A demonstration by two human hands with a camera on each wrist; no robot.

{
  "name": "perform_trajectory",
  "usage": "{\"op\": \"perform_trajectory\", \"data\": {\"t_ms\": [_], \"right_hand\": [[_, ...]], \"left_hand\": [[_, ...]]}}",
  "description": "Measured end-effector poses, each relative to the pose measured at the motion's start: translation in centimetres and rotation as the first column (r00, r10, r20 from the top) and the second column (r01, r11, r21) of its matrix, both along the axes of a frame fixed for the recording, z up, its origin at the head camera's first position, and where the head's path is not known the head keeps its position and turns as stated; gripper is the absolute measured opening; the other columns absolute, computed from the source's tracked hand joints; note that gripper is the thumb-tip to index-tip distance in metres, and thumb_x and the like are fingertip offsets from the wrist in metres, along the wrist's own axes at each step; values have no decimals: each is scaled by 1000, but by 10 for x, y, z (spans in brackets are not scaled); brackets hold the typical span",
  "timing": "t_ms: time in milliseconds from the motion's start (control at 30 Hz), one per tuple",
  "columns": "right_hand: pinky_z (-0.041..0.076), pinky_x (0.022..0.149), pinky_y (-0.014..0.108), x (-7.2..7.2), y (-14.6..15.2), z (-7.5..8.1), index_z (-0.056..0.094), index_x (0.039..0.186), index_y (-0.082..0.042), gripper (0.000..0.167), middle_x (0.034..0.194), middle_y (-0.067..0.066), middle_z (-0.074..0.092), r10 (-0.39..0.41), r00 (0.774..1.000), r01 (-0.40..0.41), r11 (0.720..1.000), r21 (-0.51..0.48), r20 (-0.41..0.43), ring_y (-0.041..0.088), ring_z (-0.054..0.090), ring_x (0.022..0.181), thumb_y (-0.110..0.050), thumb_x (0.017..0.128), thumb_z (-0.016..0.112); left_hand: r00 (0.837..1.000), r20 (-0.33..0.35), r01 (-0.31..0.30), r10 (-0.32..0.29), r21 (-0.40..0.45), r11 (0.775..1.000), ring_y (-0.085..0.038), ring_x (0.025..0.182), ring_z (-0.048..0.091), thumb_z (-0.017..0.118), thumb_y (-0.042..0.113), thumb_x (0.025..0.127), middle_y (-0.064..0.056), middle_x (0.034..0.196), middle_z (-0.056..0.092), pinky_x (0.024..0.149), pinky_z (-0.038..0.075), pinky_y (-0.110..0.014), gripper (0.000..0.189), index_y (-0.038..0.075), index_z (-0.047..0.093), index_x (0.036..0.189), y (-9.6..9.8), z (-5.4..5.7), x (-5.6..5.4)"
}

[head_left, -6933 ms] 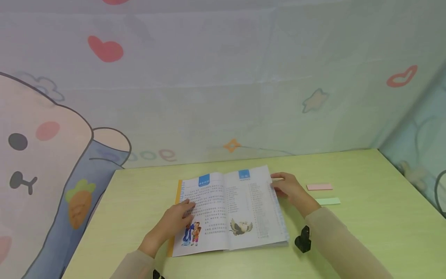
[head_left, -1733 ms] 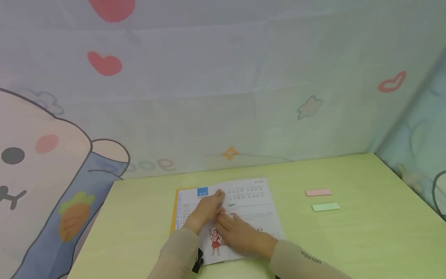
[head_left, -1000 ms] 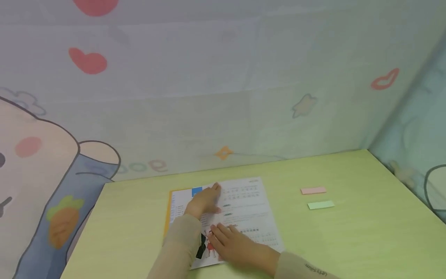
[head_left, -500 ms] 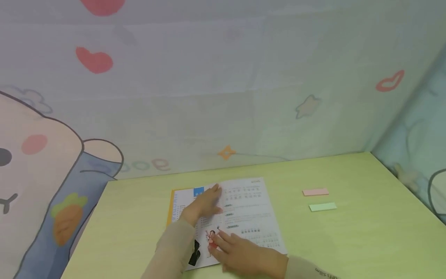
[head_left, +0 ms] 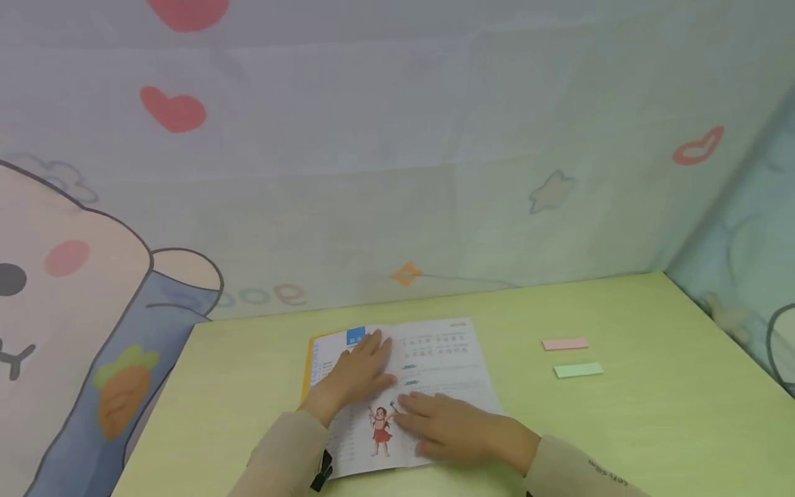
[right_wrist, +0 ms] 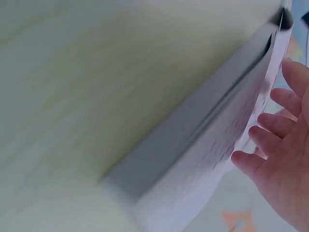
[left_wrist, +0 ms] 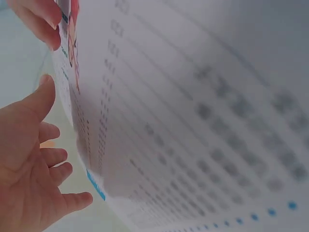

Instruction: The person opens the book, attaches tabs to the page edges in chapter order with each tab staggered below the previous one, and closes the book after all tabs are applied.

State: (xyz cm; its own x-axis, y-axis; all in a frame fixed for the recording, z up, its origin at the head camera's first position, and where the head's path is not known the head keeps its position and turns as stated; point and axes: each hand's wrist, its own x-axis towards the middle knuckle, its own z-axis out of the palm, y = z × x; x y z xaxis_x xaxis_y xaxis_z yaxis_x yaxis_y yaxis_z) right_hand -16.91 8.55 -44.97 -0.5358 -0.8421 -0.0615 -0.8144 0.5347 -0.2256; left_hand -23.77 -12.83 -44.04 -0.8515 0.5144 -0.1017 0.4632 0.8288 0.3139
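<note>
An open book point(head_left: 444, 362) with an orange-yellow strip along its left edge lies on the table. A child figure in a red skirt is printed near its bottom middle. My left hand point(head_left: 357, 376) rests on the pages by the central fold, fingers stretched toward the top. Lower down, my right hand point(head_left: 450, 428) lies across the right page, fingertips near the fold. The left wrist view shows the left hand point(left_wrist: 29, 164) beside the blurred page point(left_wrist: 159, 106). In the right wrist view, the right hand's point(right_wrist: 285, 154) fingers are at the page, with the book's thick page edge point(right_wrist: 183, 150) in sight.
Right of the book, a pink strip point(head_left: 565, 344) and a light green strip point(head_left: 578, 371) lie on the light yellow-green table point(head_left: 646, 331). A cartoon-printed cloth point(head_left: 348, 172) hangs behind the table's far edge.
Since the earliest frame a page has turned: the contents page is now on the left. Both hands moved from the outer edges to the fold. Lately the right hand slid slightly right.
</note>
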Motion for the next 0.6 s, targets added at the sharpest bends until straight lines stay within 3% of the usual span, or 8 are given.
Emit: {"op": "perform_trajectory", "data": {"t_ms": [333, 600], "right_hand": [[26, 109, 46, -19, 44, -2, 40, 142, -12, 49, 149, 11, 31, -170, 982, 175, 983, -52, 85, 28, 29, 136, -31, 97, 46], [33, 103, 53, -25, 75, 0, 48, 135, -3, 44, 141, 21, 40, -208, 978, 209, 970, -120, 26, 38, 37, 129, -23, 96, 51]], "left_hand": [[1000, -8, 19, -20, -27, 999, -38, 137, 20, 58, 36, 91, -21, 150, 22, 102, 25, -63, 67, 2, 32, 144, -23, 9, 14], [996, 85, 13, -14, 16, 1000, -39, 137, 19, 55, 37, 93, -20, 151, 19, 103, 23, -63, 68, 1, 30, 145, -31, -2, 18]]}}
